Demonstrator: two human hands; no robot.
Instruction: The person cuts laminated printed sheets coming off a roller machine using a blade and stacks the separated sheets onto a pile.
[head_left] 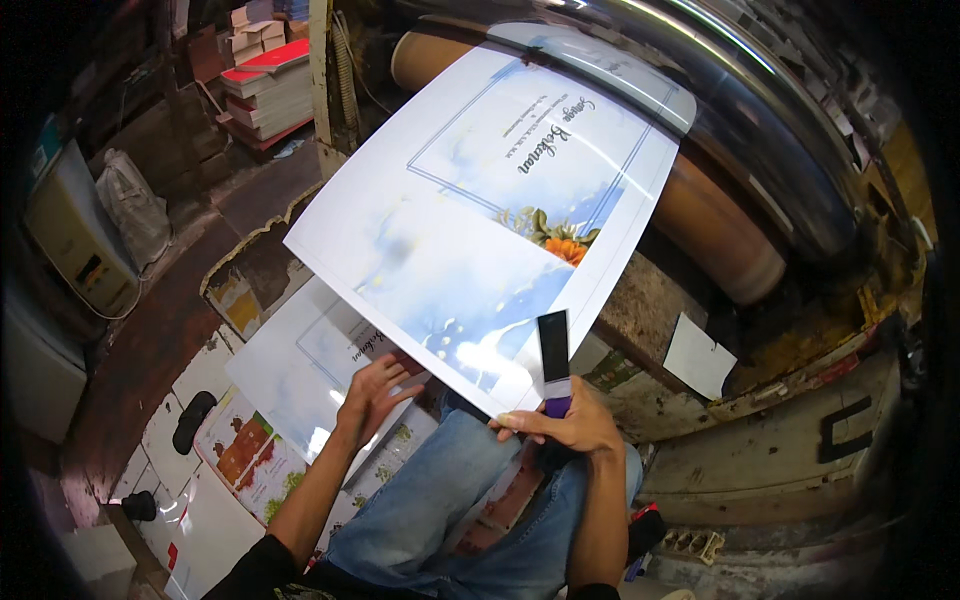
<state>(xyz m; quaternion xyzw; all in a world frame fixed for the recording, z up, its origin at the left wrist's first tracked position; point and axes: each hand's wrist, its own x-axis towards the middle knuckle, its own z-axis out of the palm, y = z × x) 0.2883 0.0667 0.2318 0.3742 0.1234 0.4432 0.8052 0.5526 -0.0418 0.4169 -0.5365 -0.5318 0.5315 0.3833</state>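
A large glossy printed sheet (470,170) with a blue frame, script lettering and an orange flower slants from the rollers towards me. My right hand (575,420) pinches its near corner. The same hand also holds a flat tool (554,350) with a broad black end and a purple part, pointing away from me; its exact kind is unclear. My left hand (378,393) has its fingers loosely spread, close to the sheet's near edge and above a second printed sheet (310,330). Contact between those fingers and either sheet cannot be made out.
A shiny metal roller (740,75) spans the top right, with a brown roller (715,225) below it. A white card (700,357) leans at the right. Red-topped stacks (270,90) stand far left. More printed sheets (245,455) lie at the lower left beside a black object (194,422).
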